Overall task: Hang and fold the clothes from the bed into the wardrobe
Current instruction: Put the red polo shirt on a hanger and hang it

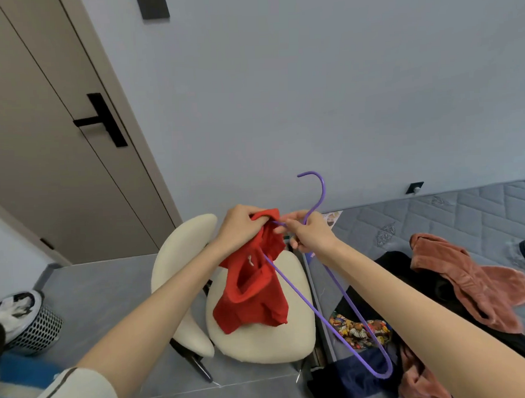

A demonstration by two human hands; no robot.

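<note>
A small red garment (252, 297) hangs in the air over a cream chair, and my left hand (241, 229) grips its top edge. My right hand (308, 233) holds a purple wire hanger (333, 312) just below the hook, which points up. One end of the hanger is pushed into the red garment near my left hand; the other end hangs low to the right. On the bed (464, 215) lie a rust-pink fleece garment (472, 280), black clothing (406, 271), a patterned colourful piece (358, 329) and dark blue cloth (356, 374).
A cream chair (260, 341) stands right under my hands, beside the bed's edge. A mesh waste bin (30, 323) is on the floor at the left. A beige door (44, 132) with a black handle fills the upper left. A grey wall is ahead.
</note>
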